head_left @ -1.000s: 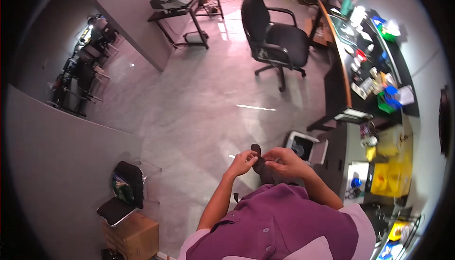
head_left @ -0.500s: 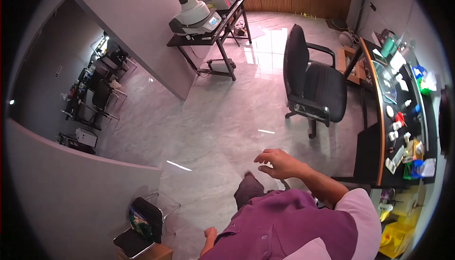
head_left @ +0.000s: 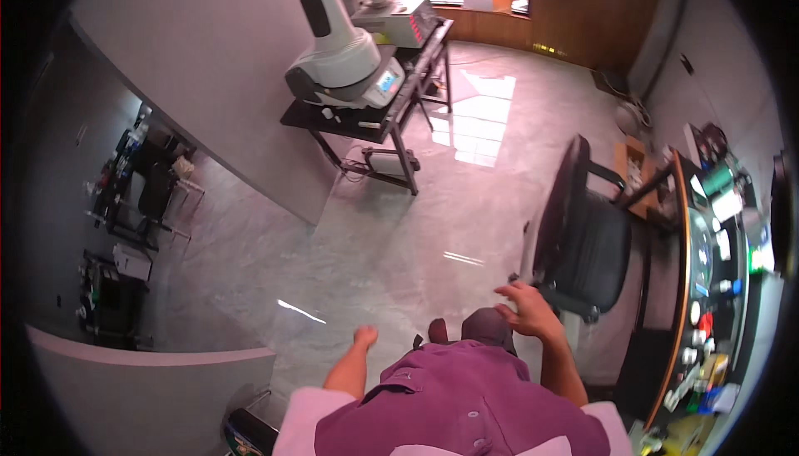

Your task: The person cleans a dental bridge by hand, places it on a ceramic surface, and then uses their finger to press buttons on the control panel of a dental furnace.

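My right hand (head_left: 530, 309) is empty, its fingers apart and slightly bent, held in front of me near the near side of a black office chair (head_left: 587, 244). My left hand (head_left: 364, 337) hangs lower on the left over the grey floor (head_left: 391, 281), small in view and curled into a fist; nothing sticks out of it. Below them show my purple apron (head_left: 466, 389) and one dark shoe (head_left: 437, 331). Neither hand touches anything that I can see.
Ahead, a black table (head_left: 354, 127) carries a white benchtop machine (head_left: 345, 65) with a small screen. Along the right wall runs a cluttered workbench (head_left: 678, 323) with bottles and tools. A low wall (head_left: 158, 385) stands at left, with a black chair (head_left: 250, 431) behind its end.
I have moved forward, so the machine table and the office chair look nearer. My left arm has swung forward into fuller view. My right hand is lower and further right, still empty.
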Demonstrator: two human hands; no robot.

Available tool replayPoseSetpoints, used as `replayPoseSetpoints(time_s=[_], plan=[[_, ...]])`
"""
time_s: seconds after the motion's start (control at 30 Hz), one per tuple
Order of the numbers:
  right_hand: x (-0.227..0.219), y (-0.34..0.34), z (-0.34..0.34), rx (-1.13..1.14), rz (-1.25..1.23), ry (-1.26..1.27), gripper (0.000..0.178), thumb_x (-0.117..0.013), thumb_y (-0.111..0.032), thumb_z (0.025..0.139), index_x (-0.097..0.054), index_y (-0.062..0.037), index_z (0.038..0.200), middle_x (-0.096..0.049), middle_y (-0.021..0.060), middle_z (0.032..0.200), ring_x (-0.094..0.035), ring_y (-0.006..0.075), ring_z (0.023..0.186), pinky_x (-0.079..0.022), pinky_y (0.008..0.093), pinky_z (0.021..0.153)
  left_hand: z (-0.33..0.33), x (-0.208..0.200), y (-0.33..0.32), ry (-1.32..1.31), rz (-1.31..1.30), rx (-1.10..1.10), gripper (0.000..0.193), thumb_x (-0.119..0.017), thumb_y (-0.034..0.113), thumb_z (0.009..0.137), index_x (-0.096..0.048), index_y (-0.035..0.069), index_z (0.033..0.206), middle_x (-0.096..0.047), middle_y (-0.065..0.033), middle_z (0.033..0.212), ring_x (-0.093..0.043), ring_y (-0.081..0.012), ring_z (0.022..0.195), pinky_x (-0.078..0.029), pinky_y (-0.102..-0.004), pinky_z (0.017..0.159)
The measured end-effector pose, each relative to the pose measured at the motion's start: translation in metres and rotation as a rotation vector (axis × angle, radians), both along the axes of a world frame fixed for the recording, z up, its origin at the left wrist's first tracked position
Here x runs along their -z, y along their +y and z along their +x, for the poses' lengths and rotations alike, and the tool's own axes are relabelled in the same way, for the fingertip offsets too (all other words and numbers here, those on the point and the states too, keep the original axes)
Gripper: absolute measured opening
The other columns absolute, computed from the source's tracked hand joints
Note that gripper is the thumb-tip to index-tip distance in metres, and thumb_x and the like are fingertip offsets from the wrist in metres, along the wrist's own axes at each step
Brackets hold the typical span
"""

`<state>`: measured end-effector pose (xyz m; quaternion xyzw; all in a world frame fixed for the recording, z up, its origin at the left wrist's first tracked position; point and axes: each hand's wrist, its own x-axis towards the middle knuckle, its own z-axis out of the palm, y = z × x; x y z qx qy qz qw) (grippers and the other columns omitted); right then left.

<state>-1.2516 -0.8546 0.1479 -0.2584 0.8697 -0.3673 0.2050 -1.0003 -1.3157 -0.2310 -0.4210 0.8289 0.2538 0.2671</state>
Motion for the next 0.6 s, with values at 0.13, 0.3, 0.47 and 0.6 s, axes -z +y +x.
replayPoseSetpoints(time_s=[0.13, 0.3, 0.47, 0.6], plan=[[0.046, 0.014, -0.092, 0.258, -0.114, 0.105, 0.024, -0.076, -0.011, 0.093, -0.074, 0.0001, 0.114, -0.072, 0.0166, 0.097, -0.072, 0.0316, 0.091, -0.058, 0.0397, 0.085, -0.284, -0.070, -0.020, 0.488, 0.138, 0.012, 0.034, -0.063, 0.030, 0.093, -0.075, 0.008, 0.117, -0.076, -0.0207, 0.116, -0.072, -0.0399, 0.111, -0.056, -0.0502, 0.094], [0.096, 0.024, -0.215, 0.611, -0.333, 0.002, 0.014, -0.071, -0.007, 0.101, -0.074, 0.0032, 0.110, -0.074, 0.0045, 0.094, -0.067, 0.0099, 0.084, -0.054, 0.0264, 0.077, -0.516, -0.118, -0.003, 0.687, 0.174, 0.078, 0.032, -0.069, 0.030, 0.089, -0.077, 0.009, 0.113, -0.078, -0.0195, 0.114, -0.073, -0.0386, 0.111, -0.058, -0.0482, 0.097], [0.020, -0.016, -0.408, 0.466, -0.268, 0.208, 0.014, -0.073, -0.007, 0.096, -0.076, 0.0025, 0.105, -0.074, 0.0088, 0.085, -0.066, 0.0126, 0.078, -0.051, 0.0295, 0.071, -0.578, -0.071, -0.002, 0.438, 0.221, 0.144, 0.038, -0.072, 0.038, 0.087, -0.079, 0.011, 0.113, -0.078, -0.0192, 0.116, -0.074, -0.0358, 0.110, -0.058, -0.0464, 0.096], [-0.029, -0.032, -0.546, 0.414, -0.230, 0.429, 0.015, -0.071, -0.001, 0.094, -0.076, 0.0015, 0.108, -0.075, 0.0158, 0.098, -0.073, 0.0265, 0.086, -0.057, 0.0361, 0.077, -0.593, -0.034, -0.031, 0.132, 0.235, -0.053, 0.032, -0.069, 0.032, 0.081, -0.080, 0.006, 0.095, -0.079, -0.0177, 0.094, -0.075, -0.0323, 0.090, -0.059, -0.0465, 0.082]])
